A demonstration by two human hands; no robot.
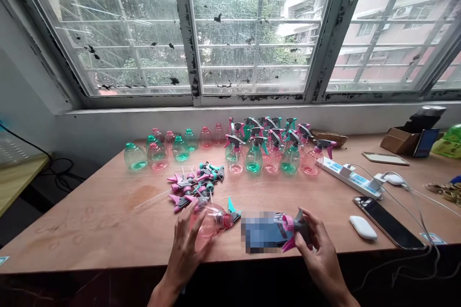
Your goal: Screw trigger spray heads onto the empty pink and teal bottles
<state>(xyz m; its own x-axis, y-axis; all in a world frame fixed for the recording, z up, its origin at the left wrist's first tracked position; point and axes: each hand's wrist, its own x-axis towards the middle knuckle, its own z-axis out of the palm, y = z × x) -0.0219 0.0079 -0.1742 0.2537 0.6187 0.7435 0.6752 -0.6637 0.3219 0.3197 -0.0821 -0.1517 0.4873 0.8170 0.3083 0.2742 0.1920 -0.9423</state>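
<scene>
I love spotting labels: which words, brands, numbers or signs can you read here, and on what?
No text can be read.
Power strip: blue markings, too small to read.
Left sticker: too small to read.
Right sticker: too small to read.
Dark blue object: partly pixelated, nothing legible.
Held pink bottle and spray head: no lettering visible.

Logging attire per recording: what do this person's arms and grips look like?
The left grip and the right grip are bare human hands without gloves. No sleeve, watch, bracelet or ring is visible on either side, and no markings can be made out.
</scene>
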